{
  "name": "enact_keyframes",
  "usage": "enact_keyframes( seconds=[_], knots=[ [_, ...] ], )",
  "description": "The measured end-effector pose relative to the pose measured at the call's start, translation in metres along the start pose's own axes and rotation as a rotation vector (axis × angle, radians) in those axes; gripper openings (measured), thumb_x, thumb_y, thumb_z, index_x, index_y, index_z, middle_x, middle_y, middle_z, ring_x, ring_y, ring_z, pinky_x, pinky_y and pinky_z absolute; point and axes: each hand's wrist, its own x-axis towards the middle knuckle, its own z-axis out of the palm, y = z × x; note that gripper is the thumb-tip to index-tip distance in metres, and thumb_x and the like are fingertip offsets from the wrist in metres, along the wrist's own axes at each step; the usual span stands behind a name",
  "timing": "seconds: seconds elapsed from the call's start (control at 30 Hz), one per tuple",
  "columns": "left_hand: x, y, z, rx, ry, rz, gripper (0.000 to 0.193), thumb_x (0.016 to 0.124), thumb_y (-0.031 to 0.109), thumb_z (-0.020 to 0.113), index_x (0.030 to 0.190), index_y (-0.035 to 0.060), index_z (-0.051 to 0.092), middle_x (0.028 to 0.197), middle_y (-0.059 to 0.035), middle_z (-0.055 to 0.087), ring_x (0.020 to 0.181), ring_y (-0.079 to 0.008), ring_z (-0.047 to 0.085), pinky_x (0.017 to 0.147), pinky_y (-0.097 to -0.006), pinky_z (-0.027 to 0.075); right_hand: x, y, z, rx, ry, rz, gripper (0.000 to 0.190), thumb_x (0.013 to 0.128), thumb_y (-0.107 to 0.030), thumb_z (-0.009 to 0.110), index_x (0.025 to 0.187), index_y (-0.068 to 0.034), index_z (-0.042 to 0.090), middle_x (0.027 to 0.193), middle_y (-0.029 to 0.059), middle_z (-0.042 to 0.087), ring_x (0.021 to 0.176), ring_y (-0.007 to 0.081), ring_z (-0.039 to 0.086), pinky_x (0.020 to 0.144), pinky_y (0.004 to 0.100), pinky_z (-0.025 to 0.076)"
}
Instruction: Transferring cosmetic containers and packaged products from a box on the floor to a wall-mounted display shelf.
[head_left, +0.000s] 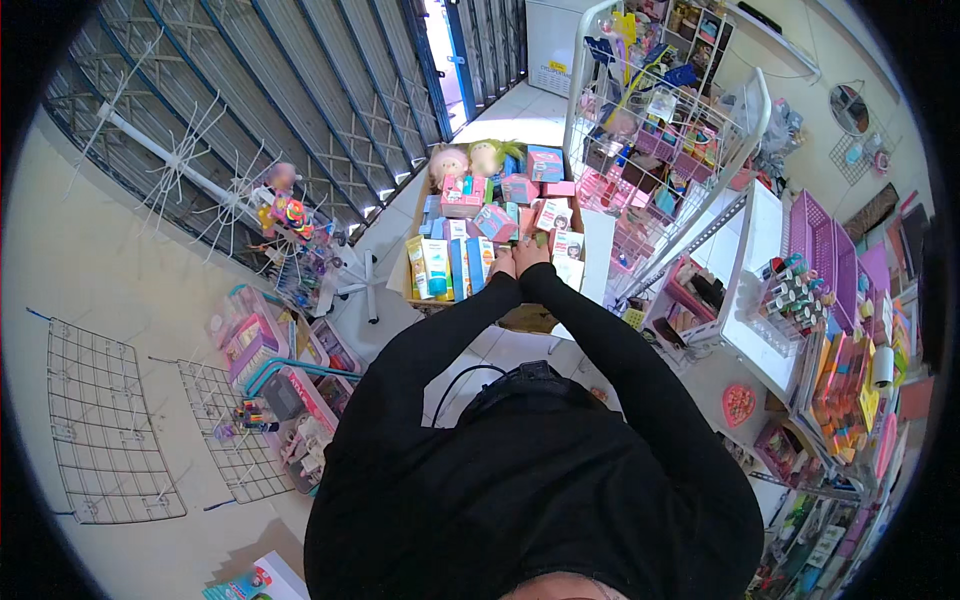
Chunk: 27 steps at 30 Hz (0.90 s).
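Both my hands reach into a cardboard box (529, 320) packed with small cartons, standing in front of me. My left hand (503, 263) is at its front middle, just right of the tall blue-and-white cartons (481, 262). Touching or nearly touching it, my right hand (532, 254) lies left of the white cartons with a printed doll figure (568, 244). My fingertips are partly hidden among the packages, so any grip is unclear. A white-and-blue tube (435, 268) stands at the box's front left. Two plush dolls, one pink (449, 165) and one green-haired (487, 157), rest at the back.
A white wire rack (667, 142) filled with goods stands right of the box. Nearer on the right is a white table (757, 277) with nail polish bottles (795, 296). To the left are a spiked display stand (180, 161) and a cart with pink bins (300, 390). A folding metal gate (300, 90) lies behind.
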Motion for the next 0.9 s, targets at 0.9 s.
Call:
enact_keyframes(
  seconds=[0.9],
  knots=[
    [-0.025, -0.018, -0.052, -0.143, 0.022, -0.047, 0.030, 0.085, 0.022, 0.037, 0.110, 0.0136, 0.051, 0.100, -0.0017, 0.054, 0.088, -0.0176, 0.055, 0.065, -0.0297, 0.043, 0.029, 0.022, -0.001, 0.150, -0.326, -0.019, 0.038, 0.083, -0.034, 0.041, 0.112, -0.015, 0.053, 0.114, 0.0121, 0.050, 0.102, 0.0260, 0.052, 0.090, 0.0429, 0.031]
  ],
)
